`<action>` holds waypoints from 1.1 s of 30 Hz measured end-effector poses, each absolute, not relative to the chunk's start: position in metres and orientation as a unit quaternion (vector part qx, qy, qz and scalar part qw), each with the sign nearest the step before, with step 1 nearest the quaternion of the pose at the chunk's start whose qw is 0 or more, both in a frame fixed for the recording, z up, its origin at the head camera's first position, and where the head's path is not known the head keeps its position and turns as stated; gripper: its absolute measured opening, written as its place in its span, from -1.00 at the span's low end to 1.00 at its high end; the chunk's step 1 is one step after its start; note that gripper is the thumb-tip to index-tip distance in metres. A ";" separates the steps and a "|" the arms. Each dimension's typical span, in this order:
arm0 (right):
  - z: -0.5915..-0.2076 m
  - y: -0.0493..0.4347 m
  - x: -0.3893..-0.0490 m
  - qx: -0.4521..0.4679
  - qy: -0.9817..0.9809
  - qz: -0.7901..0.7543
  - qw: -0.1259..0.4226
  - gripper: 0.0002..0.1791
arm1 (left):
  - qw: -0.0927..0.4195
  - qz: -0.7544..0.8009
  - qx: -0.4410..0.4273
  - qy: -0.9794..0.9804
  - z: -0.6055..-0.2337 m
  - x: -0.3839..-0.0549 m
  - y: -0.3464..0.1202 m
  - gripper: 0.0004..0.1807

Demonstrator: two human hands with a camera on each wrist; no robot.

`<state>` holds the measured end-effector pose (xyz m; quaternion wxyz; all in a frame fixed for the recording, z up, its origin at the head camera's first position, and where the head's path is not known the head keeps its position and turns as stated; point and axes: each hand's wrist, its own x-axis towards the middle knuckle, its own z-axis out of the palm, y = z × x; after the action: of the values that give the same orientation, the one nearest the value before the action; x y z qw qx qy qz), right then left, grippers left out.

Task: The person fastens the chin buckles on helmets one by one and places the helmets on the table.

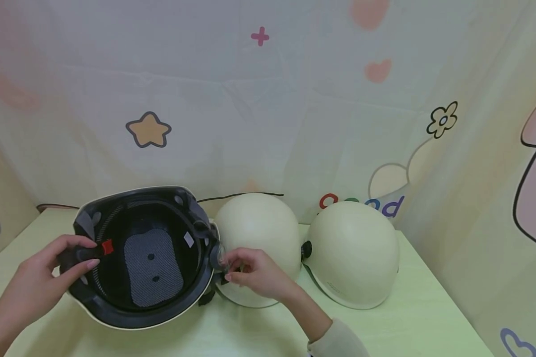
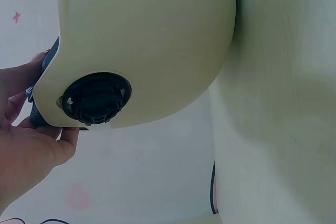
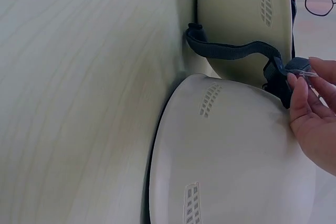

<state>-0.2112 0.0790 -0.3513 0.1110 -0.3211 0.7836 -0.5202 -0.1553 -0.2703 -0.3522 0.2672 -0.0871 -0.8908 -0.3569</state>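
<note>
A cream helmet (image 1: 154,267) lies tipped at the left, its black padded inside facing me. My left hand (image 1: 44,277) pinches a black chin-strap buckle (image 1: 87,253) with a red tab (image 1: 107,247) at the helmet's left edge. In the left wrist view, a black round knob (image 2: 97,100) sits on the shell beside that hand. At the helmet's right edge, my right hand (image 1: 261,272) pinches the end of a black chin strap (image 3: 226,51). A small clear plastic piece (image 3: 302,72) shows between those fingers; what it belongs to, I cannot tell.
Right behind my right hand stands a second cream helmet (image 1: 256,228), dome up. A third cream helmet (image 1: 355,253) stands to its right, a black knob (image 1: 306,250) between them. All rest on a pale table (image 1: 433,317) against a printed curtain (image 1: 259,124).
</note>
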 end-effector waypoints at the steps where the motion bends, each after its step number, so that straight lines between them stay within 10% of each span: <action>1: -0.351 0.079 -0.211 -0.320 0.783 -0.522 0.110 -0.81 | 0.267 -0.357 -0.086 -0.891 -0.352 -0.155 -0.270 -0.67; 33: -0.333 0.091 -0.208 -0.414 0.705 -0.550 0.168 -0.51 | 0.253 -0.388 -0.084 -0.882 -0.342 -0.147 -0.274 -0.67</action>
<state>-0.2081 0.0914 -0.3334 0.1677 -0.4141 0.7055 -0.5502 -0.1468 -0.2744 -0.3421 0.2528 -0.0841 -0.8825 -0.3876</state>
